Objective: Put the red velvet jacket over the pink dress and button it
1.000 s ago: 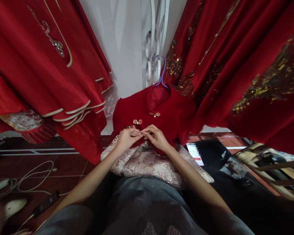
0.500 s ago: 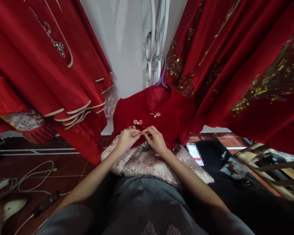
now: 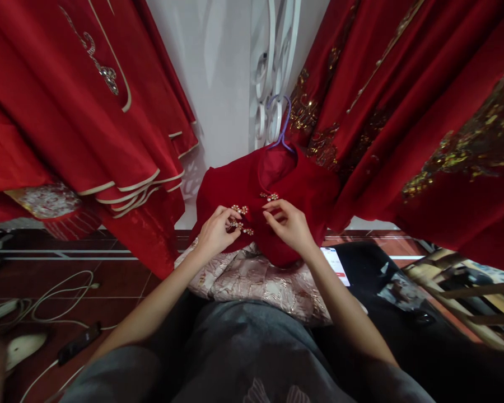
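A dark red garment (image 3: 218, 187) hangs from a purple hanger (image 3: 284, 127) in front of me, its lower part over a pale pink brocade cloth (image 3: 256, 280) on my lap. Beaded flower clasps sit along its front: one (image 3: 271, 197) below the neckline, another (image 3: 240, 209) lower on the left. My left hand (image 3: 216, 232) grips the garment's front at a third clasp (image 3: 246, 230), thumb and fingers on either side of it. Just under the neckline clasp, my right hand (image 3: 292, 224) is curved with thumb and forefinger apart, nothing visible between them.
Red garments (image 3: 121, 129) hang at the left, and sequinned ones (image 3: 403, 117) at the right. Behind stands a white scrolled metal frame (image 3: 273, 61). A phone (image 3: 336, 266) lies on a black surface beside a clear plastic bag (image 3: 403, 291). Cables (image 3: 63, 296) trail over the tiled floor.
My hands were together at the garment's front edge and have moved apart. The right hand has risen toward the neckline clasp; the left has shifted slightly, and the lower clasp shows more.
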Motion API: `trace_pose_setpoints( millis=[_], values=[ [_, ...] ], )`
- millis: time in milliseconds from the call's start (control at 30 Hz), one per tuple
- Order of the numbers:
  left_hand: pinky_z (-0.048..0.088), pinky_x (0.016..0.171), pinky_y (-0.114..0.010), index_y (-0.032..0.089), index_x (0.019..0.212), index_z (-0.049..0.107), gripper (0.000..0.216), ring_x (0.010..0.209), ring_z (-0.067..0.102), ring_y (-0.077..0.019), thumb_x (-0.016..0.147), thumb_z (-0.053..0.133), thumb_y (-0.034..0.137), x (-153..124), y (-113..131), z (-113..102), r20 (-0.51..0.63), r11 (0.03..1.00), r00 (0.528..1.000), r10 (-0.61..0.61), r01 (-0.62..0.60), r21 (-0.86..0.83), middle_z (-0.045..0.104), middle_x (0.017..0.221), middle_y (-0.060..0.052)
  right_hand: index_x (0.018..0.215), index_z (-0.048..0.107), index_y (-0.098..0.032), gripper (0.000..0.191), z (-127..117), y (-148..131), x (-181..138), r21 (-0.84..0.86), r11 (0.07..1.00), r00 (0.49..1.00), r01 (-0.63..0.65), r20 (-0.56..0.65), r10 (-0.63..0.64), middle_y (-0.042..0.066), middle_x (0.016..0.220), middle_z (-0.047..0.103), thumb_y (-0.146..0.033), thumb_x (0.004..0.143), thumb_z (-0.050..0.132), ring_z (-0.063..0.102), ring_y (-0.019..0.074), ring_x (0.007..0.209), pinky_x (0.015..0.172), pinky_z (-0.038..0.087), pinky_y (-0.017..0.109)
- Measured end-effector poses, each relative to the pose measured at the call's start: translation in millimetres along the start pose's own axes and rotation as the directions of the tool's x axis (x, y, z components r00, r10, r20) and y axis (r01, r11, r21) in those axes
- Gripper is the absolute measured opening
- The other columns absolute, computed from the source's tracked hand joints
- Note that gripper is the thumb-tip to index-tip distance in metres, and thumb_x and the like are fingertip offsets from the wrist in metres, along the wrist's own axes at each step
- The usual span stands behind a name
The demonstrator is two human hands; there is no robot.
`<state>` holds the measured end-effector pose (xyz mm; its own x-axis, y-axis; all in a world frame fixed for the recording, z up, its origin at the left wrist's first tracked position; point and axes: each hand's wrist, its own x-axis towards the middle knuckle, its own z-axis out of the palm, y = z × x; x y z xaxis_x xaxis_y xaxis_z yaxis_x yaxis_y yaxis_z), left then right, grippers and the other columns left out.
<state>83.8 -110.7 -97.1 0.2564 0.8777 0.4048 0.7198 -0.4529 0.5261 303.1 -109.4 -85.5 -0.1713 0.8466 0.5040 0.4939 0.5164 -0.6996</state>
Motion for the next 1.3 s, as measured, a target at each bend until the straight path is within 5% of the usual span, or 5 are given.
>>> trace_pose_setpoints(
  millis=[133, 300, 500, 1067, 1300],
  values=[
    [0.050, 0.080, -0.034, 0.025, 0.095, 0.065, 0.020, 0.093, 0.058, -0.0203, 0.076, 0.069, 0.029, -2.1, 4.3, -1.3, 0.096, 0.983, 0.993, 0.068, -0.083, 0.166, 0.056, 0.096, -0.002, 0.108, 0.061, -0.022, 0.024, -16.3, 5.1, 0.9, -0.012, 1.000, 0.990, -0.013, 0.143, 0.015, 0.006, 0.101, 0.066, -0.030, 0.084, 0.060, 0.066, 0.0147, 0.079, 0.072, 0.054, 0.029],
    [0.051, 0.080, -0.033, 0.022, 0.106, 0.063, 0.021, 0.094, 0.056, -0.0201, 0.087, 0.059, 0.029, -5.6, 3.5, 6.7, 0.175, 0.935, 0.972, 0.158, -0.204, 0.288, 0.054, 0.102, -0.006, 0.098, 0.063, -0.022, 0.016, 1.1, 17.3, -4.8, -0.012, 0.999, 0.927, -0.048, 0.373, 0.049, 0.004, 0.095, 0.069, -0.029, 0.084, 0.061, 0.065, 0.0145, 0.079, 0.076, 0.053, 0.030],
    [0.052, 0.080, -0.032, 0.019, 0.095, 0.064, 0.011, 0.087, 0.061, -0.0181, 0.089, 0.055, 0.022, -5.0, 0.1, 10.9, 0.149, 0.953, 0.968, 0.203, -0.230, 0.195, 0.060, 0.095, -0.005, 0.096, 0.052, -0.019, 0.033, 32.8, 29.1, -11.0, -0.008, 0.994, 0.949, -0.109, 0.298, 0.106, 0.004, 0.089, 0.065, -0.035, 0.075, 0.071, 0.064, 0.0164, 0.079, 0.071, 0.051, 0.030],
    [0.056, 0.070, -0.026, 0.018, 0.078, 0.060, 0.008, 0.073, 0.069, -0.0152, 0.080, 0.065, 0.024, -4.0, 1.2, 17.8, 0.104, 0.968, 0.995, -0.004, 0.030, -0.249, 0.069, 0.076, -0.001, 0.093, 0.050, -0.021, 0.012, 44.0, 27.6, -14.4, 0.017, 0.999, 0.949, -0.037, 0.314, 0.029, 0.002, 0.085, 0.065, -0.022, 0.083, 0.057, 0.063, 0.0145, 0.075, 0.071, 0.048, 0.028],
    [0.052, 0.066, -0.024, 0.021, 0.107, 0.060, 0.025, 0.075, 0.061, -0.0132, 0.088, 0.056, 0.036, 1.5, 7.1, 5.9, -0.086, 0.994, 0.993, 0.078, -0.085, -0.075, 0.062, 0.090, -0.003, 0.089, 0.053, -0.020, 0.012, 6.4, 18.4, -7.4, 0.125, 0.987, 0.844, -0.097, 0.537, 0.015, 0.001, 0.079, 0.066, -0.020, 0.080, 0.062, 0.064, 0.0143, 0.074, 0.069, 0.049, 0.027]
  ],
)
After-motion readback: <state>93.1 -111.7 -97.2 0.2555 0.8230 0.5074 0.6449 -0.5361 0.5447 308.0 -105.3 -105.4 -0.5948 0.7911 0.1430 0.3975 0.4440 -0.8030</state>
